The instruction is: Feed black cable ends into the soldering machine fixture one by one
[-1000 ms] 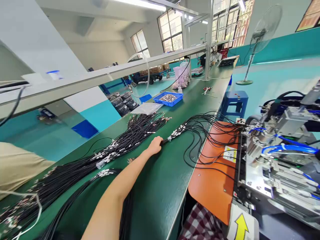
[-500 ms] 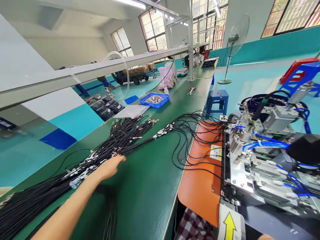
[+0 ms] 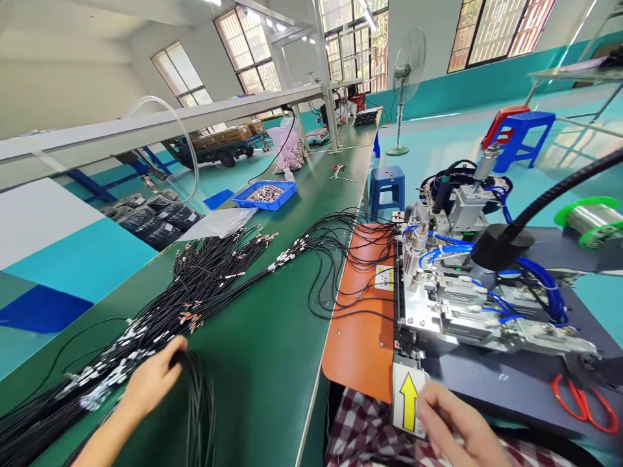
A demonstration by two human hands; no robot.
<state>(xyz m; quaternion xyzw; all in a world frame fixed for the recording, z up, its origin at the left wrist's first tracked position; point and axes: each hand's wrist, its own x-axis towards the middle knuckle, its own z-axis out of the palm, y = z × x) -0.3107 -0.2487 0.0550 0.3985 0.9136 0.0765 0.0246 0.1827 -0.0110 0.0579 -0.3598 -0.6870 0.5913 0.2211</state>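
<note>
My left hand [image 3: 150, 379] rests on the green bench [image 3: 272, 363] at the lower left, its fingers curled over a bundle of black cables [image 3: 199, 402] that runs toward me. Beside it lies a long pile of black cables with metal connectors [image 3: 195, 292]. My right hand [image 3: 462, 428] sits at the bottom right near a white plate with a yellow arrow [image 3: 407, 405], fingers loosely bent and holding nothing. More black cables [image 3: 335, 253] loop from the bench over an orange mat [image 3: 363, 324] to a metal machine with blue hoses [image 3: 457, 292].
A blue tray of small metal parts [image 3: 265, 193] and a clear bag [image 3: 217, 222] lie farther along the bench. Red-handled scissors [image 3: 584, 402] lie on the machine base at right. A blue stool [image 3: 385, 185], a standing fan [image 3: 406, 78] and an overhead rail [image 3: 195, 120] are beyond.
My left hand has pulled back along the bench from the far cable ends to the near bundle. My right hand has come into view. The view has swung right.
</note>
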